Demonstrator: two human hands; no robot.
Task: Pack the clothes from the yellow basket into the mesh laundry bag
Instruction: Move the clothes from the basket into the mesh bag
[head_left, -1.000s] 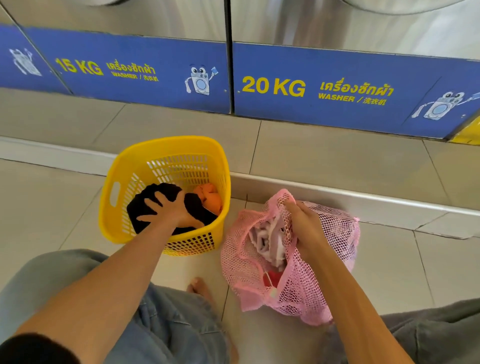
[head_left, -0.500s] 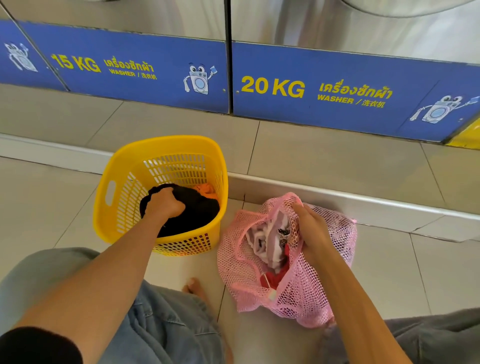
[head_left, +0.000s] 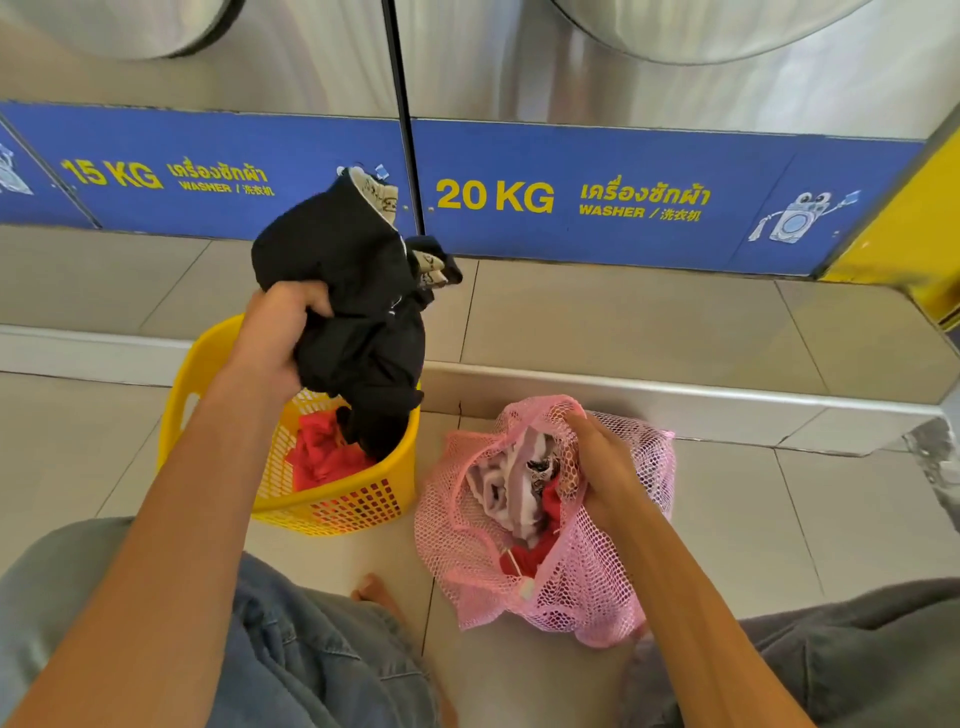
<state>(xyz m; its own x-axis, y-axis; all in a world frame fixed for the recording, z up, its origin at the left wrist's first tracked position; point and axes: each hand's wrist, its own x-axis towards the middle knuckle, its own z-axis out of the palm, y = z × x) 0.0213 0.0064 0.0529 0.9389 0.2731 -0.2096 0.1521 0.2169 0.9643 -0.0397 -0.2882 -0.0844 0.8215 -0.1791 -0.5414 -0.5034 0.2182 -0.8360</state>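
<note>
Head view, items I logged: left hand (head_left: 275, 338), fingers (head_left: 311, 304) closed on a bunched black garment (head_left: 358, 312), lifted above the yellow basket (head_left: 332, 512), its lower end trailing inside. Red clothing (head_left: 324, 457) lay in the basket below those fingers. Right hand (head_left: 605, 467), fingers pinched on the rim of the pink mesh laundry bag (head_left: 561, 587), mouth held open; striped and red pieces inside. Both containers sat on the tiled floor (head_left: 779, 519).

yellow basket (head_left: 332, 512) glossy plastic; laundry bag (head_left: 561, 587) pink mesh; washer fronts (head_left: 623, 93) brushed metal.
</note>
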